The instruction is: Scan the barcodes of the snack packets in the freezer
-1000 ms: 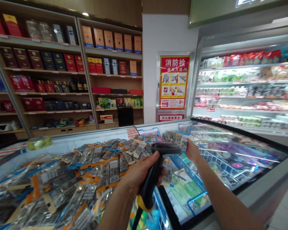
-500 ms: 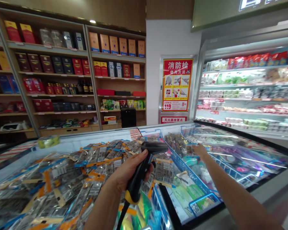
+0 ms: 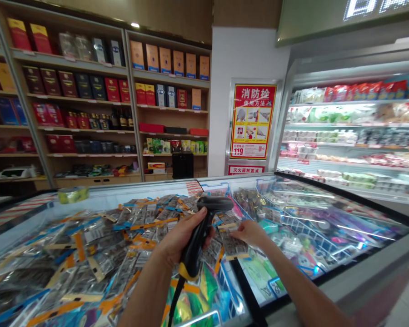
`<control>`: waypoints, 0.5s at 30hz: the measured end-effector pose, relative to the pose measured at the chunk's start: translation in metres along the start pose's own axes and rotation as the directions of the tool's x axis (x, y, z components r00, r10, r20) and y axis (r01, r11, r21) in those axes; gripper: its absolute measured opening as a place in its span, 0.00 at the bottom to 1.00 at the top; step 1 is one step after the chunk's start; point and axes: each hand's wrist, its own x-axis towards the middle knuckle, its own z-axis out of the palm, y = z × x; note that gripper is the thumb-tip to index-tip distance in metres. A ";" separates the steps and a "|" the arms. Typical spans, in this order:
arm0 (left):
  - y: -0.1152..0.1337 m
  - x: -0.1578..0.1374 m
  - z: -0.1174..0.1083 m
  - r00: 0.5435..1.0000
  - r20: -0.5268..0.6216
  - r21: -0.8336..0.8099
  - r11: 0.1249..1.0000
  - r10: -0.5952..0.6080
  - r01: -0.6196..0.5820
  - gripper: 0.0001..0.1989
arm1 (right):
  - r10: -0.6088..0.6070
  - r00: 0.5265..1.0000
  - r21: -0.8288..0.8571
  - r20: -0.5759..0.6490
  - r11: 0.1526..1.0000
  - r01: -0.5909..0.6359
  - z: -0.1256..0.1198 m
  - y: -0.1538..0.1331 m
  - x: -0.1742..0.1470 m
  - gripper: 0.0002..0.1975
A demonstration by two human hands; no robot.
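Wooden shelves [image 3: 88, 118] of boxed goods, a red notice [image 3: 252, 120] and a lit cooler [image 3: 354, 136] stand behind.
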 end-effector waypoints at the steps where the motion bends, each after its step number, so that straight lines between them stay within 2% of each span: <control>1: 0.000 0.000 -0.001 1.000 0.001 0.002 1.000 0.007 -0.007 0.18 | 0.004 1.000 0.019 -0.004 1.000 -0.004 0.003 -0.002 0.000 0.18; 5: 0.002 -0.002 -0.002 1.000 -0.005 0.004 1.000 0.029 -0.029 0.18 | 0.011 0.999 0.202 0.040 0.979 -0.019 0.009 -0.005 -0.004 0.16; 7: 0.003 -0.003 0.000 1.000 -0.005 0.010 1.000 0.024 -0.024 0.19 | -0.027 0.993 0.384 0.114 0.923 -0.019 0.006 -0.007 -0.006 0.13; 9: 0.004 -0.004 0.002 1.000 -0.009 0.022 1.000 0.006 -0.006 0.21 | -0.035 0.994 0.566 0.102 0.824 -0.029 -0.004 -0.007 -0.004 0.12; 11: 0.003 -0.004 0.003 1.000 -0.010 0.041 0.999 -0.015 0.016 0.22 | 0.047 0.998 0.719 -0.045 0.695 -0.001 -0.018 -0.003 0.006 0.12; 12: 0.002 -0.004 0.003 1.000 -0.005 0.055 0.998 -0.023 0.023 0.22 | 0.126 0.979 0.780 -0.160 0.625 0.047 -0.024 0.001 0.014 0.12; 14: -0.001 -0.002 0.003 0.999 0.010 0.078 0.996 -0.035 0.034 0.22 | 0.304 0.882 0.835 -0.360 0.526 0.160 -0.032 0.013 0.033 0.13; 15: -0.004 0.000 0.003 0.999 0.014 0.085 0.996 -0.041 0.040 0.22 | 0.378 0.831 0.853 -0.407 0.482 0.199 -0.034 0.020 0.043 0.14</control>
